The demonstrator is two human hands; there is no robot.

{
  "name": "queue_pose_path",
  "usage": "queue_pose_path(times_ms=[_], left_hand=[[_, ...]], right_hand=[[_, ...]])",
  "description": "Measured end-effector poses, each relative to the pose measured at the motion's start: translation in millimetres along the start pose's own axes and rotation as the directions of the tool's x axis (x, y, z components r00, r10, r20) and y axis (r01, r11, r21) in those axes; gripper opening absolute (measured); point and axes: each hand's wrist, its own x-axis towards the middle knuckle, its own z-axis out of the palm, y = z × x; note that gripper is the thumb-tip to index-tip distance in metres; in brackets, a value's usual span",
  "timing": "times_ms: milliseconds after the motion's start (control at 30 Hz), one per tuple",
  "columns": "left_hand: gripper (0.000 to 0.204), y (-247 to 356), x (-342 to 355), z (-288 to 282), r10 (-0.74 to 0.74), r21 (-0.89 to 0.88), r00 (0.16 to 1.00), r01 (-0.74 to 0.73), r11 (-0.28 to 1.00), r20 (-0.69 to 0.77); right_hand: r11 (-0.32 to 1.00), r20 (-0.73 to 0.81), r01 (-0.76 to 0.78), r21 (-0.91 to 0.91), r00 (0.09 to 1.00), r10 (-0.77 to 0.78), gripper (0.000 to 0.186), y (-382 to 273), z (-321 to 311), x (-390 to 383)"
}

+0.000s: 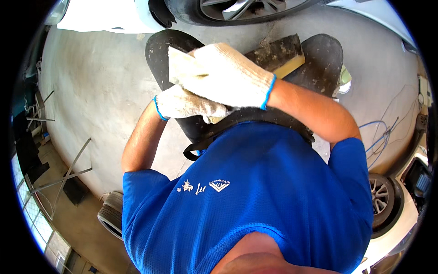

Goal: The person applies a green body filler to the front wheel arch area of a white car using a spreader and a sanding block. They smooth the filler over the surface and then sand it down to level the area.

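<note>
Both my hands wear cream knit gloves with blue cuffs and overlap above my lap. My right hand (228, 73) is on top, its fingers curled on a pale flat sheet (178, 61). My left hand (187, 102) is beneath it, closed, with a pale yellowish edge (213, 119) showing below its fingers; what it grips is mostly hidden. A dark, stained block (278, 50) with a yellow layer along its lower side lies between my dark-clad knees, behind my right hand.
A car wheel (237, 11) and white bodywork (100, 16) are just ahead. A blue hose (383, 130) and cables lie right. Metal stands (68, 178) and tires (112, 212) are left. Another wheel (378, 201) is at lower right, a small green item (344, 77) beside my right knee.
</note>
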Motion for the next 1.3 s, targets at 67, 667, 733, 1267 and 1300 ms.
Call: queue_pose_path(times_ms=[67,667,733,1267,1300], left_hand=[[0.052,18.7,-4.8,-3.2,-0.201,-0.014,0.979,0.201,0.979,-0.018],[0.024,-18.4,34.3,19.4,0.171,0.599,0.964,-0.261,0.757,0.203],[0.023,-18.3,43.9,22.6,-0.142,0.027,0.990,0.141,0.990,0.024],[0.033,30.0,144.6,16.0,0.131,-0.755,0.925,-0.369,0.542,-0.358],[0.034,34.1,144.8,12.2,0.168,-0.822,0.921,-0.388,0.417,-0.350]], right_hand=[[0.995,-0.003,-0.020,0.101,1.000,0.020,0.030,11.6,-1.3,0.0],[0.597,-0.031,-0.186,0.780,0.942,0.333,0.027,55.0,-95.0,-43.9],[0.893,0.117,-0.267,0.363,0.964,0.241,0.035,44.6,-117.9,-38.2],[0.960,-0.421,0.032,0.279,0.902,0.093,0.014,12.0,-88.6,-52.8],[0.975,-0.415,0.003,0.221,0.905,0.091,0.016,13.6,-86.9,-53.1]])
